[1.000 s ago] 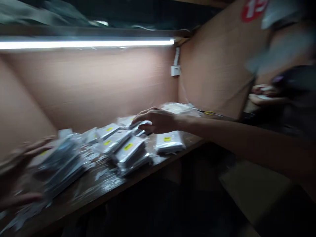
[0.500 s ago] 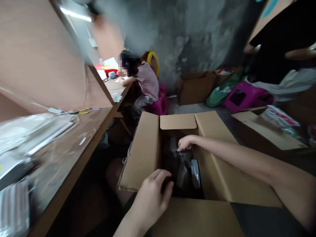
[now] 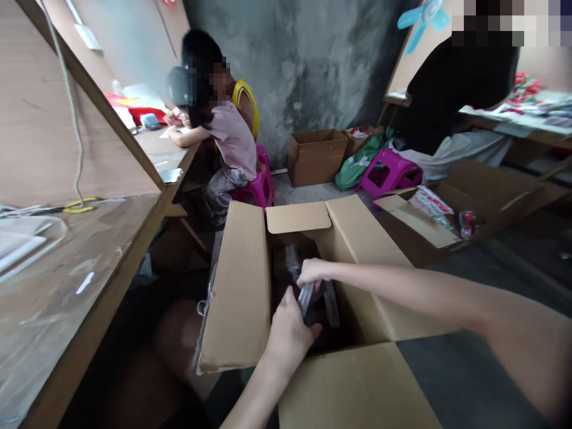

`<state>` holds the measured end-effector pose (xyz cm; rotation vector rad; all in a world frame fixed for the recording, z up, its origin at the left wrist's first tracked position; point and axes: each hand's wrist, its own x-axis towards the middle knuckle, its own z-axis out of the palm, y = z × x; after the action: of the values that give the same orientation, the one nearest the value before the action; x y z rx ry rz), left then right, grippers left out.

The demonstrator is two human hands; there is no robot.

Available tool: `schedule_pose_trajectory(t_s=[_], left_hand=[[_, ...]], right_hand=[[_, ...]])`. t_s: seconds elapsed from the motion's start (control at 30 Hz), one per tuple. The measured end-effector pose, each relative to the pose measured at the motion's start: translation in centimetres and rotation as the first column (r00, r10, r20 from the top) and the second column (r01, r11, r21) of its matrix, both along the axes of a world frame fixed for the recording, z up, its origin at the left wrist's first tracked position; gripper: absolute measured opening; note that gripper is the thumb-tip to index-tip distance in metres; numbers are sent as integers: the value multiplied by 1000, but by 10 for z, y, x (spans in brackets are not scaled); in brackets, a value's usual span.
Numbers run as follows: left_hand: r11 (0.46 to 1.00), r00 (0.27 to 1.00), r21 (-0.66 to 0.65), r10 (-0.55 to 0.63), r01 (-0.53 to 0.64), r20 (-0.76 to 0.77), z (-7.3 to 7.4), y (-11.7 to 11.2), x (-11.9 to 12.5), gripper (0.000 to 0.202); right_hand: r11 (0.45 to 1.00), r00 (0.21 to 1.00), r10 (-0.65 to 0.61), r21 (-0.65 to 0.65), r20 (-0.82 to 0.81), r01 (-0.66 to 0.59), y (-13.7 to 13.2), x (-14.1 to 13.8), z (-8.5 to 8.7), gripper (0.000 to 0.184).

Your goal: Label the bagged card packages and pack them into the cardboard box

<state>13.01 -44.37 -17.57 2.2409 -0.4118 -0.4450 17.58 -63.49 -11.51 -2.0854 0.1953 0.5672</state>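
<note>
At floor level before a rough grey concrete wall (image 3: pixel 290 71), a plywood bench (image 3: pixel 67 286) runs down the left side, with yellow-handled scissors (image 3: pixel 80 205) lying on it. Two other people are seated: one in a pink top (image 3: pixel 227 140) at the far end of the bench, one in dark clothing (image 3: pixel 451 89) at right. Two magenta plastic stools are counted: one occupied (image 3: pixel 254 185), one free (image 3: pixel 388 173). Four cardboard cartons stand open: a tall carton (image 3: pixel 315 156) and a low carton (image 3: pixel 361 140) by the wall, a right-hand carton (image 3: pixel 415 226) holding printed packets (image 3: pixel 429 205), and the nearest carton (image 3: pixel 236 292), holding dark wrapped packets (image 3: pixel 328 304). Above these, the left hand (image 3: pixel 288 336) pinches a flat wrapped packet (image 3: pixel 306 301) between thumb and fingers; the right hand (image 3: pixel 313 271) curls over its top edge, grip undetermined
</note>
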Motion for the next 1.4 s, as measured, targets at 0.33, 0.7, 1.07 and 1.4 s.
schedule_pose_trajectory(t_s=[0.33,0.7,1.07,1.4], left_hand=[[820,934,-571,236,-44,268,41,23,29,29],[730,900,-673,204,122,385,52,49,32,22],[995,542,-29,-27,94,840,125,68,13,57],[660,884,-731,223,174,411,104,64,21,99]], right_hand=[[773,989,-120,634,86,39,-33,-57,95,62],[613,970,65,757,236,-226,-20,-75,95,47],[923,440,310,-378,843,75,2,-100,86,76],[612,689,-464,764,557,-205,5,-72,11,23]])
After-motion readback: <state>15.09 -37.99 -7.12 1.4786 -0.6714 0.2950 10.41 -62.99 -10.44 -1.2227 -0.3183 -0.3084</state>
